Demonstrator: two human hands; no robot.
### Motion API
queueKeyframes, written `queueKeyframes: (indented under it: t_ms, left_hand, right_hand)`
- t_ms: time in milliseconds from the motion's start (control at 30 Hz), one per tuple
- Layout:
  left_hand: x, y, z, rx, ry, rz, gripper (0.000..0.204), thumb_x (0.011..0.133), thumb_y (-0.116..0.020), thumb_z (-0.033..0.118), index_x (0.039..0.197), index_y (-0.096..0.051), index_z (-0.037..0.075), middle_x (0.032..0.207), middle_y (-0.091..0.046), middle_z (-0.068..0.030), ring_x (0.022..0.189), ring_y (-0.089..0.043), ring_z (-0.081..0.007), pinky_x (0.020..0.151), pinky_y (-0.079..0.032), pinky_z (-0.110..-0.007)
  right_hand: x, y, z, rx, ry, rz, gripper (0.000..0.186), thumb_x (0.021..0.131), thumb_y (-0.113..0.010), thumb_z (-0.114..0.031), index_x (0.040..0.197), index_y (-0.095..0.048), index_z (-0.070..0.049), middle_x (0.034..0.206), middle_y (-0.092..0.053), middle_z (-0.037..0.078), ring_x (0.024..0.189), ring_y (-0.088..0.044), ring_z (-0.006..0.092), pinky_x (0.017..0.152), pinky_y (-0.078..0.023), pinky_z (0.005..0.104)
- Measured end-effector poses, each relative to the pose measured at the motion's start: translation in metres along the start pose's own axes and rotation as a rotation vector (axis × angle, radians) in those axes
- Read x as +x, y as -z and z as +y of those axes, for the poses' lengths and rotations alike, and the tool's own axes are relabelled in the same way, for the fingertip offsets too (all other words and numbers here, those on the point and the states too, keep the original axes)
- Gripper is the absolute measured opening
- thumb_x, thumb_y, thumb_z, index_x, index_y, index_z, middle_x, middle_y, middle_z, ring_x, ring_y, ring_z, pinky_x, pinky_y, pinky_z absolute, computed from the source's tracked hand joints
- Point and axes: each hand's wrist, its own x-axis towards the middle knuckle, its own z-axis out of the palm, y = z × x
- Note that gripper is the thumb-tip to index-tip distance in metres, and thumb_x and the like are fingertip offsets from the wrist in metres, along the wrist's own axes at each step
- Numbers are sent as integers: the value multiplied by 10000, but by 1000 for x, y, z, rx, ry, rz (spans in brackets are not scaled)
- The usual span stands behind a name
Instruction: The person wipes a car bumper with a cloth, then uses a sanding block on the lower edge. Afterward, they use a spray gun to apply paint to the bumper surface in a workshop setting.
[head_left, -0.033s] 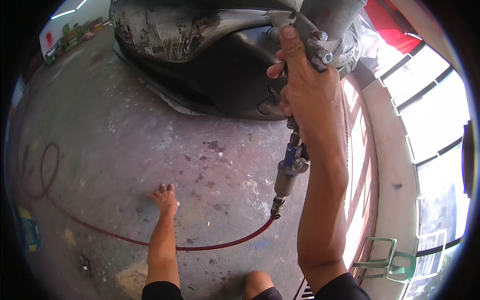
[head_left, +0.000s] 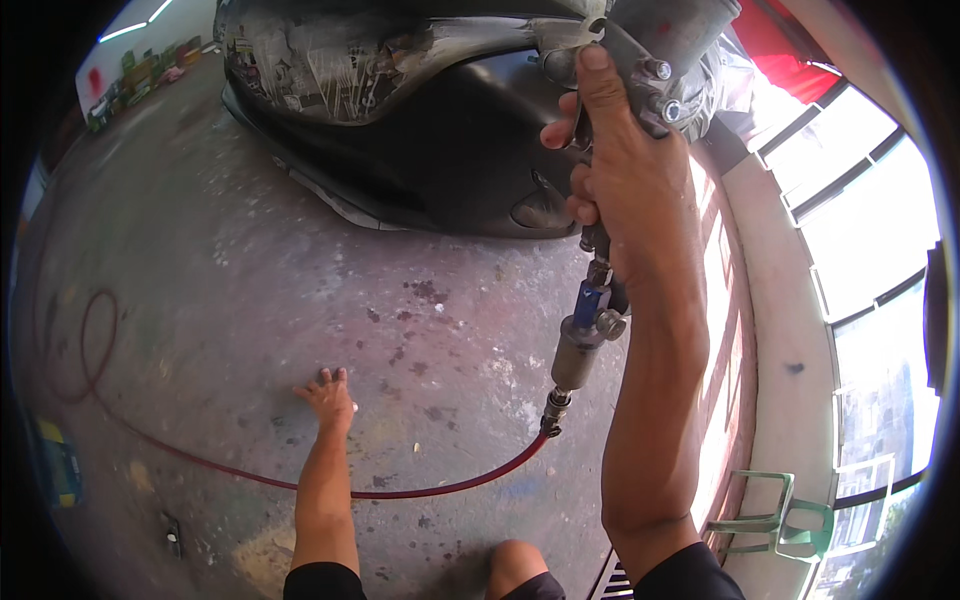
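Note:
My right hand point(head_left: 640, 175) grips a paint spray gun point(head_left: 628, 62), thumb up along its back and fingers about the handle and trigger. A grey cup point(head_left: 680, 32) sits on the gun's top, cut off by the upper edge. Below the handle hangs a small inline air filter point(head_left: 575, 350), joined to a red hose point(head_left: 440, 493). Ahead of the gun curves a dark car bumper point(head_left: 450, 150), with paint-streaked masking paper point(head_left: 310, 75) above it. Low over the floor, my left hand point(head_left: 330, 398) holds nothing, its fingers spread; whether it touches the floor I cannot tell.
The hose loops across the paint-spotted concrete floor point(head_left: 250, 330) at left. A green plastic chair point(head_left: 765, 520) stands at lower right beside the low wall point(head_left: 780, 350) under bright windows. A red sheet point(head_left: 775, 55) hangs at upper right. Several boxes point(head_left: 150, 70) line the far left.
My right hand and the spray gun have shifted slightly to the right, the air filter swinging along with them. My left hand has hardly moved.

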Motion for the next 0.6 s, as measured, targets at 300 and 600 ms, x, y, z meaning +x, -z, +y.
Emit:
queueKeyframes:
  t_ms: [300,600]
  left_hand:
    - [7,5,1,26,2,-5,980,810,-912,430,1651,-413,368,1685,-448,-11,1427,-529,-450,1240,-261,-747]
    - [-2,15,5,25,3,31,957,804,-920,421,1632,-447,339,1643,-487,-31,1405,-555,-437,1228,-285,-757]
  right_hand:
    - [19,107,22,-9,-114,172,672,964,-722,-683,1046,-649,-20,780,-612,46,479,-409,19,384,-345,195]
    - [11,104,23,10,-135,150,644,988,-706,-662,1044,-677,-21,799,-628,49,477,-389,5,397,-332,186]
